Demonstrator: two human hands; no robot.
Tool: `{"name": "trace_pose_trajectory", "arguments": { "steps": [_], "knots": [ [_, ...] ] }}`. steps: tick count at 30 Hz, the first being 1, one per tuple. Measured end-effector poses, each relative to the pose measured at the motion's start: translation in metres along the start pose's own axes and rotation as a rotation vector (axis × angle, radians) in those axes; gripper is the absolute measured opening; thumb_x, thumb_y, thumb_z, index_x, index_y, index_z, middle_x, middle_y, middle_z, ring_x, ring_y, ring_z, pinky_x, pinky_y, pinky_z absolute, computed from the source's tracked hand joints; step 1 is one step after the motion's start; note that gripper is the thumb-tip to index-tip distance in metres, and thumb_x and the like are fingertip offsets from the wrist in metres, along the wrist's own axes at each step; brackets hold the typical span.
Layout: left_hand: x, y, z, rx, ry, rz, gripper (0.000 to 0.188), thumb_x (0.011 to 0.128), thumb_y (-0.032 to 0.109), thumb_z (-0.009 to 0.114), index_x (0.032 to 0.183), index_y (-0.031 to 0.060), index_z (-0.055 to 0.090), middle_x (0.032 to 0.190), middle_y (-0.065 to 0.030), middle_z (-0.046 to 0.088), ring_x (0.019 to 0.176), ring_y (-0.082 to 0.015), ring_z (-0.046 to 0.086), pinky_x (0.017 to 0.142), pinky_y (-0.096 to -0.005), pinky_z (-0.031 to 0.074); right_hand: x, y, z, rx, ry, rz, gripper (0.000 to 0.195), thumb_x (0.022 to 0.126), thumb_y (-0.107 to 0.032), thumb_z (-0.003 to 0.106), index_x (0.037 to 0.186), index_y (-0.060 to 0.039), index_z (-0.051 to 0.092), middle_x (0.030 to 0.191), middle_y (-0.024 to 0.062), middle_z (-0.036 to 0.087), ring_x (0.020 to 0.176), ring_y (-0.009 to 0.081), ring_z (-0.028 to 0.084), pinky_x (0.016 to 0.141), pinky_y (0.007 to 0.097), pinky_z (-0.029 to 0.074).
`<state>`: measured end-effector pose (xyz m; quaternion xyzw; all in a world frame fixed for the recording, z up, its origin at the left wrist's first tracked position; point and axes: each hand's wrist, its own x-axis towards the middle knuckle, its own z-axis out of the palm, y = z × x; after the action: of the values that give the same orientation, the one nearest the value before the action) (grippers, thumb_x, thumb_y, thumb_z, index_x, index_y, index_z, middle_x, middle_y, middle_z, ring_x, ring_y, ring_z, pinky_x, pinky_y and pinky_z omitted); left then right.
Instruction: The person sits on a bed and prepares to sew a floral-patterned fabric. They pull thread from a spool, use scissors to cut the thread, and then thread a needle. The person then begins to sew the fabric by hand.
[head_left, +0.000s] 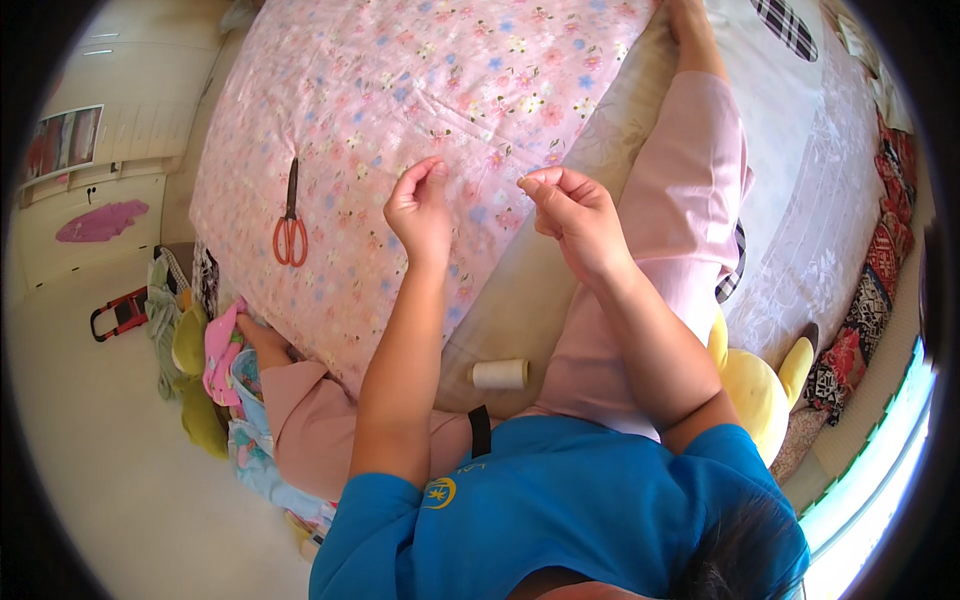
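Note:
Above a pink floral fabric (360, 247) my left hand (420, 202) is raised, thumb and index finger pinched together; whether a thread lies between them is too fine to see. To its right, my right hand (574, 206) pinches something tiny at its fingertips, too small to name. The two hands are apart. Scissors with orange handles (291, 232) lie on the fabric to the left, their dark blades pointing away from me. A spool of white thread (500, 373) lies on its side between my legs, near the fabric's edge.
My legs in pink trousers (679, 195) spread to both sides. A yellow plush toy (750, 394) sits at my right hip. Piled clothes and green cushions (191, 341) lie at the left bed edge, and patterned cloths (870, 300) line the right edge.

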<state>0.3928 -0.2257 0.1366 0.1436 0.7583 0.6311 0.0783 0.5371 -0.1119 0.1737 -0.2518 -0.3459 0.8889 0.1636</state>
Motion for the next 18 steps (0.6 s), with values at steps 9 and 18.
{"name": "trace_pose_trajectory", "arguments": {
  "steps": [9, 18],
  "knots": [
    [-0.055, 0.065, 0.008, -0.052, -0.267, 0.136, 0.017, 0.085, -0.004, 0.061, 0.099, 0.0008, 0.067, 0.090, -0.0034, 0.060, 0.077, -0.0095, 0.058, 0.068, -0.0210, 0.048, -0.007, 0.003, 0.006, -0.038, -0.007, -0.079, 0.010, 0.087, -0.013, 0.063, 0.086, -0.0035, 0.063, 0.059, -0.0080, 0.048, 0.052, 0.0008, 0.036, 0.048, 0.0181, 0.028],
    [-0.057, 0.071, 0.018, -0.063, -0.261, 0.130, 0.013, 0.083, -0.005, 0.062, 0.095, -0.0024, 0.066, 0.088, -0.0061, 0.063, 0.077, -0.0117, 0.062, 0.069, -0.0228, 0.051, -0.007, -0.004, 0.003, -0.068, 0.012, -0.084, 0.011, 0.086, -0.013, 0.064, 0.089, -0.0025, 0.065, 0.061, -0.0070, 0.052, 0.054, 0.0006, 0.039, 0.049, 0.0175, 0.030]
  ]
}}
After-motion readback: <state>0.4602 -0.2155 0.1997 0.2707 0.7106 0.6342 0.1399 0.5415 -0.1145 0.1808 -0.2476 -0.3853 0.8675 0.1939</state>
